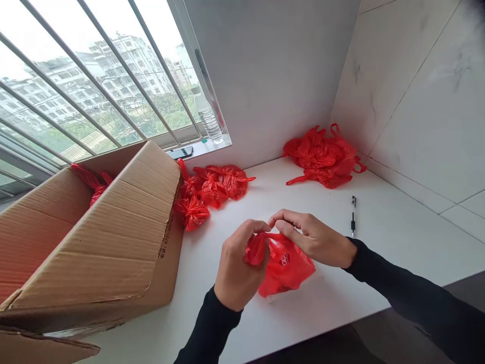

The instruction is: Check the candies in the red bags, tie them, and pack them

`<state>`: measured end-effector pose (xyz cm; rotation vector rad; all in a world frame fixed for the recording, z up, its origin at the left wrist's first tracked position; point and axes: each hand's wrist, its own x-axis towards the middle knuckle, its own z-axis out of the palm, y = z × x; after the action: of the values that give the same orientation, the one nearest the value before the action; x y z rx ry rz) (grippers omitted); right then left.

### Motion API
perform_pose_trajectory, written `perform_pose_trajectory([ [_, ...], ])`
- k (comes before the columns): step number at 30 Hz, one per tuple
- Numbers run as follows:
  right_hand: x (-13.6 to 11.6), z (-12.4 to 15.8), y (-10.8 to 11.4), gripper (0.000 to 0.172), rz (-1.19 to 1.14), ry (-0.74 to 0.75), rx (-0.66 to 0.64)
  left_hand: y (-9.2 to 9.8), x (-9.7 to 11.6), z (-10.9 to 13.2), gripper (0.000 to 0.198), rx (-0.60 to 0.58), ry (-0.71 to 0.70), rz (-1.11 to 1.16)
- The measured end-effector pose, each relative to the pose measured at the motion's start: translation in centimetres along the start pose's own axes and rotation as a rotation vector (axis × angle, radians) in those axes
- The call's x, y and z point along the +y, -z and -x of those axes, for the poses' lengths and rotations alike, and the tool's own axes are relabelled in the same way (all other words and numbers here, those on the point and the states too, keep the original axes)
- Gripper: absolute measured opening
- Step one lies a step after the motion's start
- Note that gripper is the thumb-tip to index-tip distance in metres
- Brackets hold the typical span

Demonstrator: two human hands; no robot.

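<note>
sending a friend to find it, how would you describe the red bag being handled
On the white tabletop, look right of the open brown cardboard box, to the bare left hand. It holds a thin red plastic bag with a small printed mark; unlike the other red plastic bags, this one is in hand.

Daylight pours through the barred window [128, 72], the sky [108, 12] beyond it bleached white, the buildings [137, 56] pale. Right of the window, the grey wall [273, 76] is dimmer; the desk [273, 188] carries soft shadows [324, 277]. Far right of the window, a dark blur [479, 8] smudges one corner.
</note>
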<state>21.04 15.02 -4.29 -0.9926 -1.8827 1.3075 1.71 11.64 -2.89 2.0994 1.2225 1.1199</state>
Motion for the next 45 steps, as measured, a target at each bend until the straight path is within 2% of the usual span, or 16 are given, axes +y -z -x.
perform_pose_trajectory([
  [3,1.4,-0.6,-0.2,0.032,-0.135,-0.056,-0.174,-1.2,-1.7,0.7,0.034,0.162,-0.221,-0.180],
  [5,2.0,-0.8,-0.2,0.033,-0.212,-0.035,-0.277,-1.8,-2.7,1.0,0.038,0.183,-0.262,-0.176],
  [6,2.2,-0.9,-0.1,0.031,-0.217,-0.013,-0.275,-1.9,-3.0,1.2,0.041,0.184,-0.275,-0.179],
  [12,1.1,-0.3,-0.2,0.016,0.054,0.039,0.021,-1.2,-3.6,2.6,0.063,0.030,-0.228,-0.235],
  [15,1.2,0.7,-0.1,0.011,0.185,0.011,0.116,-0.9,-4.1,4.6,0.064,0.029,-0.157,-0.254],
  [19,3.6,2.4,1.1,0.015,0.248,-0.166,0.196,-0.2,-5.7,8.2,0.053,0.100,0.042,-0.307],
  [22,5.9,3.7,1.9,0.022,0.228,-0.274,0.195,0.2,-6.1,10.0,0.036,0.168,0.390,-0.164],
  [24,6.7,4.2,1.8,0.025,0.166,-0.299,0.141,0.1,-5.7,10.3,0.045,0.223,0.648,0.126],
  [27,6.7,4.4,0.5,0.021,0.049,-0.280,0.039,-0.9,-4.6,9.6,0.068,0.254,0.884,0.670],
  [29,6.2,4.3,-1.0,0.028,-0.009,-0.236,-0.033,-2.1,-4.0,9.0,0.079,0.225,0.940,0.849],
  [31,5.8,4.3,-2.8,0.045,-0.019,-0.179,-0.107,-3.3,-3.6,8.5,0.078,0.207,0.943,0.845],
  [35,5.2,5.1,-5.7,0.049,0.085,-0.109,-0.181,-4.3,-3.7,7.5,0.054,0.277,0.796,0.662],
  [37,4.8,5.4,-6.4,0.055,0.100,-0.119,-0.195,-3.3,-4.5,6.4,0.038,0.357,0.738,0.567],
  [39,4.4,5.4,-6.5,0.061,0.082,-0.146,-0.186,-1.3,-6.1,4.5,0.027,0.431,0.705,0.471],
  [42,4.0,5.2,-6.5,0.061,0.038,-0.221,-0.134,2.7,-10.1,0.2,0.022,0.504,0.667,0.271],
  [45,4.2,5.0,-6.6,0.059,0.008,-0.296,-0.102,6.2,-14.4,-4.4,0.029,0.475,0.691,0.042],
])
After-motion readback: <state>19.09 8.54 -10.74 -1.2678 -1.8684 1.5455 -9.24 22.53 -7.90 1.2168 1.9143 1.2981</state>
